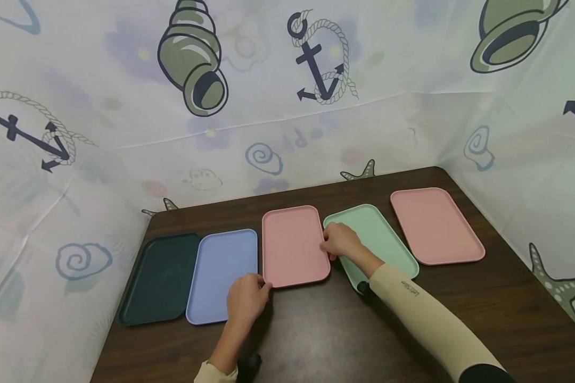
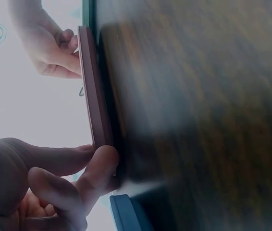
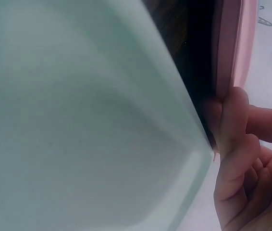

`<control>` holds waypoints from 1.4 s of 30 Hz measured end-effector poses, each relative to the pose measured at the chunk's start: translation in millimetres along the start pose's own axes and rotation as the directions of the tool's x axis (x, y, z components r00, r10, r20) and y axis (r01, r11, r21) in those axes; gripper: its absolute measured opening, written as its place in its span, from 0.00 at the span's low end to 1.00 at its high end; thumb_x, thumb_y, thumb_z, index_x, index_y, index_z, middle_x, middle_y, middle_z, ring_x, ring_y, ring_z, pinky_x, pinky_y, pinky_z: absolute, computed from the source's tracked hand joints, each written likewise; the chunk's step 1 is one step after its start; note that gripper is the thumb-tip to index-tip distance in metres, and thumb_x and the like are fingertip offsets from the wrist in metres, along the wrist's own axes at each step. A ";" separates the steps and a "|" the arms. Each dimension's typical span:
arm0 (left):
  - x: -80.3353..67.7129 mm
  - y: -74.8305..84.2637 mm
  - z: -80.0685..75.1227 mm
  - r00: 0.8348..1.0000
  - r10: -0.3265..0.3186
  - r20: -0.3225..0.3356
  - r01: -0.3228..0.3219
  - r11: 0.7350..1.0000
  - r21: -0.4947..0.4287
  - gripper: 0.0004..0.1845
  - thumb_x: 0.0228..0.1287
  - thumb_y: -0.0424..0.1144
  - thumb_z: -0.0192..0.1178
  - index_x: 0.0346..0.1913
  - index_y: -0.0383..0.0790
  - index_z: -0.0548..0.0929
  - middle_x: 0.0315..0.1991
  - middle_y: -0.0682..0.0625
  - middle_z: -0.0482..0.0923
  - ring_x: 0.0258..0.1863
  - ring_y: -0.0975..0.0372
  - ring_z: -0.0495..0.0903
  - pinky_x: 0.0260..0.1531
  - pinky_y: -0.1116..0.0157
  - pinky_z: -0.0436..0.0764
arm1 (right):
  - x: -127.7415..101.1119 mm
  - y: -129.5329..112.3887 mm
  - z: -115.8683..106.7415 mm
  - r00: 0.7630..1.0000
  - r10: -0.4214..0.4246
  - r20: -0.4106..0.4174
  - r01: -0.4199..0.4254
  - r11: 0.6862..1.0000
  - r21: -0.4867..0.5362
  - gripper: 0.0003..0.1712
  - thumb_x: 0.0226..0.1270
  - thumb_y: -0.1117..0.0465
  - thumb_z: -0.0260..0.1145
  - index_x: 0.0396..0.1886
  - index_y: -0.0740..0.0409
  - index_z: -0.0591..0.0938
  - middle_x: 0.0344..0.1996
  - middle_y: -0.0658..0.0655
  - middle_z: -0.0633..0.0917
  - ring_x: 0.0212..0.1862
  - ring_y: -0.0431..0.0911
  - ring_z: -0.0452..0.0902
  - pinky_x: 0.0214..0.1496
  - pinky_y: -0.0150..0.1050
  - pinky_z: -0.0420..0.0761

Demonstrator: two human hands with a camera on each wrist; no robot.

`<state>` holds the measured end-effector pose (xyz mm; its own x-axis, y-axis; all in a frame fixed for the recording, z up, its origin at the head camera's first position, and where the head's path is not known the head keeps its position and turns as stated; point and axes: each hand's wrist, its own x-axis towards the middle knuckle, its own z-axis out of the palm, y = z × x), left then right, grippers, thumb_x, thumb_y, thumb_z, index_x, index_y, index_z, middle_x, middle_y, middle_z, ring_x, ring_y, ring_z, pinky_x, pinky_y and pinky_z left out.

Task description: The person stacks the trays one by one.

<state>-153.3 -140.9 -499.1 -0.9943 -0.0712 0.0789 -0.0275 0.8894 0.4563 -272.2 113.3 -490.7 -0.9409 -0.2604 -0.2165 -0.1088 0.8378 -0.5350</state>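
5 trays lie in a row on the dark table (image 1: 316, 330). Both hands pinch the middle pink tray (image 1: 293, 246): the left hand (image 1: 246, 299) grasps its near left corner beside the blue tray (image 1: 219, 274), and the right hand (image 1: 341, 240) grips its right edge next to the green tray (image 1: 378, 239). Lifting well probably means keeping both pinches level so the tray stays flat and clears its neighbours.
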 end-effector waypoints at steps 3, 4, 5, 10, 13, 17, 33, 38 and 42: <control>2.1 0.5 0.5 1.000 0.001 -0.002 -0.001 1.000 0.014 0.06 0.55 0.42 0.70 0.27 0.43 0.89 0.19 0.54 0.80 0.23 0.56 0.80 0.23 0.55 0.76 | 2.0 -0.5 0.6 1.000 0.004 -0.007 -0.004 1.000 -0.017 0.13 0.62 0.63 0.64 0.17 0.54 0.82 0.10 0.50 0.81 0.17 0.44 0.80 0.17 0.35 0.68; 2.9 0.6 0.7 1.000 0.001 0.000 -0.001 1.000 0.018 0.06 0.55 0.42 0.71 0.27 0.43 0.89 0.21 0.52 0.81 0.24 0.55 0.80 0.24 0.54 0.77 | 2.8 -0.5 0.7 1.000 0.007 -0.008 -0.008 1.000 -0.020 0.13 0.62 0.63 0.63 0.17 0.53 0.82 0.10 0.50 0.81 0.17 0.44 0.80 0.17 0.35 0.68; 3.7 0.6 1.0 1.000 0.000 0.002 0.000 1.000 0.020 0.06 0.55 0.42 0.71 0.27 0.44 0.89 0.22 0.51 0.82 0.24 0.54 0.81 0.24 0.54 0.77 | 3.5 -0.4 0.8 1.000 0.008 -0.010 -0.009 1.000 -0.023 0.13 0.62 0.63 0.63 0.17 0.53 0.82 0.10 0.50 0.81 0.17 0.44 0.80 0.17 0.35 0.68; 6.9 0.4 2.0 1.000 0.000 0.001 0.000 1.000 0.028 0.06 0.55 0.43 0.71 0.27 0.45 0.89 0.24 0.50 0.83 0.26 0.53 0.82 0.25 0.53 0.77 | 4.9 -0.8 -0.3 1.000 0.006 -0.018 -0.006 0.999 -0.038 0.13 0.61 0.63 0.62 0.17 0.52 0.82 0.10 0.51 0.82 0.17 0.44 0.79 0.17 0.36 0.68; 7.7 0.1 2.3 1.000 -0.002 0.003 0.002 1.000 0.028 0.06 0.55 0.43 0.71 0.28 0.45 0.89 0.24 0.50 0.84 0.26 0.53 0.82 0.25 0.53 0.77 | 4.0 -2.2 -1.5 1.000 0.008 -0.018 -0.009 0.999 -0.044 0.12 0.62 0.62 0.62 0.18 0.52 0.82 0.11 0.51 0.82 0.17 0.44 0.79 0.18 0.37 0.69; 8.2 -0.5 2.6 1.000 -0.007 0.004 0.007 0.999 0.031 0.06 0.55 0.43 0.71 0.30 0.44 0.90 0.26 0.49 0.85 0.28 0.52 0.82 0.26 0.52 0.78 | 1.9 -5.2 -2.4 1.000 0.020 -0.022 -0.021 0.998 -0.056 0.11 0.62 0.60 0.62 0.20 0.52 0.82 0.11 0.51 0.82 0.17 0.44 0.78 0.19 0.38 0.70; 2.4 -1.7 4.2 1.000 -0.022 0.019 0.021 0.999 0.033 0.09 0.56 0.45 0.70 0.33 0.42 0.90 0.30 0.47 0.85 0.29 0.51 0.82 0.27 0.53 0.78 | -6.0 -11.3 3.6 0.997 0.032 -0.076 -0.041 0.992 -0.121 0.14 0.60 0.56 0.64 0.15 0.52 0.79 0.06 0.49 0.76 0.16 0.45 0.75 0.19 0.40 0.71; 0.3 -1.7 4.2 1.000 -0.008 0.016 0.007 1.000 0.022 0.11 0.57 0.47 0.69 0.34 0.42 0.90 0.28 0.45 0.85 0.26 0.53 0.80 0.23 0.55 0.76 | -10.0 -13.1 3.0 0.995 0.030 -0.092 -0.041 0.991 -0.126 0.16 0.62 0.54 0.66 0.15 0.51 0.79 0.06 0.48 0.76 0.16 0.45 0.75 0.20 0.40 0.71; -4.6 -0.5 2.9 1.000 0.013 0.000 -0.013 1.000 0.010 0.12 0.59 0.47 0.68 0.35 0.40 0.90 0.23 0.47 0.83 0.21 0.57 0.77 0.20 0.57 0.73 | -17.5 -15.3 0.4 0.996 0.026 -0.083 -0.035 0.993 -0.108 0.15 0.64 0.52 0.66 0.19 0.52 0.81 0.07 0.48 0.77 0.17 0.44 0.76 0.21 0.40 0.71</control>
<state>-149.0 -139.7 -502.2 -0.9946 -0.0600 0.0845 -0.0160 0.8949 0.4459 -253.9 104.9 -479.0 -0.9668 -0.1976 -0.1620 -0.1096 0.8935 -0.4354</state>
